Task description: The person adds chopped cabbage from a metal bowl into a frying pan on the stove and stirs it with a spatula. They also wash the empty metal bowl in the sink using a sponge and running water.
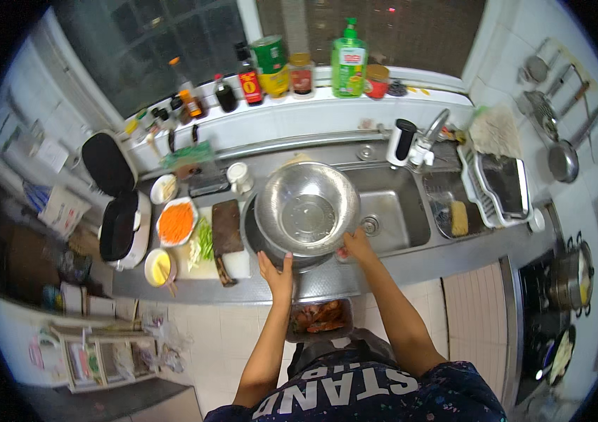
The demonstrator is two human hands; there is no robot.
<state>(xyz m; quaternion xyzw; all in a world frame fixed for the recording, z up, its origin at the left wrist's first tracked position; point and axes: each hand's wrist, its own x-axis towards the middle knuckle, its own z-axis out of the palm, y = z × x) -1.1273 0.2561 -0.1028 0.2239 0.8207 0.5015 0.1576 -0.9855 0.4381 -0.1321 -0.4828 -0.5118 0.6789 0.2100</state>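
Observation:
A shiny stainless-steel perforated basin [306, 176] sits tilted above a wider dark metal bowl [250, 227] at the sink's left edge. Clear round matter lies at the bottom of the basin; I cannot tell if it is water. My right hand [358, 245] grips the basin's near right rim. My left hand [277, 277] is at the near left rim, thumb and fingers apart, the thumb tip against the edge. Left of the bowls, a cleaver [227, 227] lies on a white cutting board [238, 262] beside sliced green vegetable [202, 242].
A plate of shredded carrot [176, 221], a bowl of yellow liquid [159, 268] with chopsticks and a white mug [240, 178] stand left. Right are the steel sink [407, 221], faucet [428, 142] and dish rack [488, 195]. A container of meat [322, 316] is below the counter edge.

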